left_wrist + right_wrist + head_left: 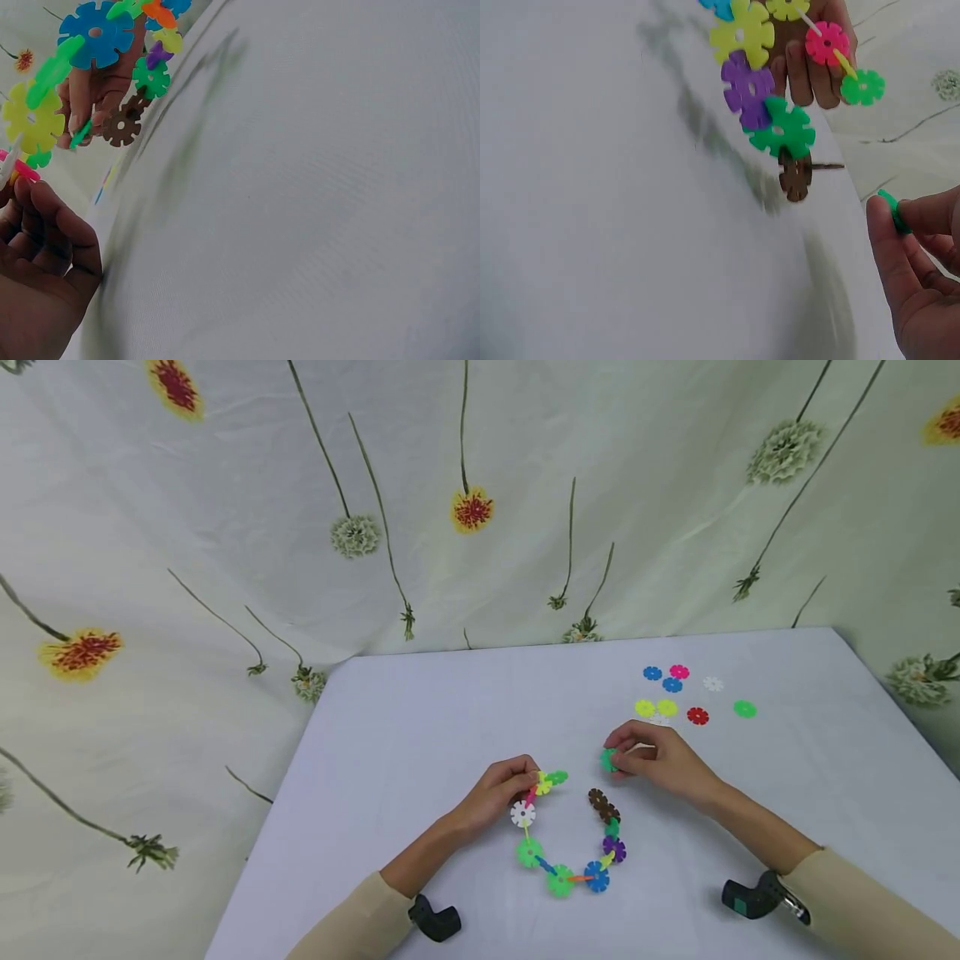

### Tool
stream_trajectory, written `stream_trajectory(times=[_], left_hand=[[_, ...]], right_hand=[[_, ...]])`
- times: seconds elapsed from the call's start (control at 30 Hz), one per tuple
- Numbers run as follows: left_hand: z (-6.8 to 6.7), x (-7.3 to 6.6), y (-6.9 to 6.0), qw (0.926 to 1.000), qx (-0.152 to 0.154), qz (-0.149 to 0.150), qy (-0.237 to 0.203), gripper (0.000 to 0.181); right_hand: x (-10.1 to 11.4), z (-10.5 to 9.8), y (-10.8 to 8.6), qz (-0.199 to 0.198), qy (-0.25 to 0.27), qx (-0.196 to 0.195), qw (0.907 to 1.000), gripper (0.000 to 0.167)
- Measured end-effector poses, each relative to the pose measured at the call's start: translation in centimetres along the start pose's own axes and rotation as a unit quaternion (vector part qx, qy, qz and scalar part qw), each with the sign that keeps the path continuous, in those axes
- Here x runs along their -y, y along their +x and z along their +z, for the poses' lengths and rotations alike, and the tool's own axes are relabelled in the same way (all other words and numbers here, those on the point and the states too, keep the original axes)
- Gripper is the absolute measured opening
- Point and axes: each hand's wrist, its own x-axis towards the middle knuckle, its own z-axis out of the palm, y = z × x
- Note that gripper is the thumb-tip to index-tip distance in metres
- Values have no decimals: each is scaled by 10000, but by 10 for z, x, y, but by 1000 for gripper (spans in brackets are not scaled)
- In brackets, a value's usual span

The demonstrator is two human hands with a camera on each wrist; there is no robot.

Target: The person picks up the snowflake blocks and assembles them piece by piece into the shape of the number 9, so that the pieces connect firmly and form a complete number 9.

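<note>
A curved chain of interlocking notched plastic discs (560, 882) hangs from my left hand (495, 793), whose thumb and fingers pinch it near a pink disc (530, 797). Green and yellow discs top that end; two brown discs (603, 806) form the other, right-hand end. Between thumb and fingertips, my right hand (667, 760) holds a single green disc (608, 760), apart from the chain. The right wrist view shows this green disc (895, 212) edge-on, below and right of a brown disc (795, 176). In the left wrist view, fingers hide part of the gripped end.
Loose discs lie at the table's back right: blue (652, 673), pink (679, 672), yellow (645, 708), red (697, 716), green (745, 709) and white (713, 684). A flower-printed cloth (525, 568) hangs behind the white table (420, 718). Black devices (753, 897) sit at both wrists.
</note>
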Motion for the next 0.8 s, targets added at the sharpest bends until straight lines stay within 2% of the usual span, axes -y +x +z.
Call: stream_trajectory(times=[0.13, 0.23, 0.33, 0.5, 0.8], left_hand=[[1, 1, 0, 10000, -55, -28, -43, 26], [1, 0, -1, 9999, -91, -34, -66, 25], [1, 0, -2, 9999, -108, -32, -52, 25], [2, 0, -2, 9999, -103, -27, -13, 26], [2, 2, -4, 9999, -106, 35, 81, 25]], right_hand=[[10, 16, 1, 3, 179, 252, 9995, 28], [15, 26, 1, -11, 95, 310, 9995, 23], [18, 33, 3, 63, 248, 309, 9992, 21], [20, 40, 4, 76, 546, 363, 9978, 25], [20, 46, 6, 200, 647, 349, 9971, 26]])
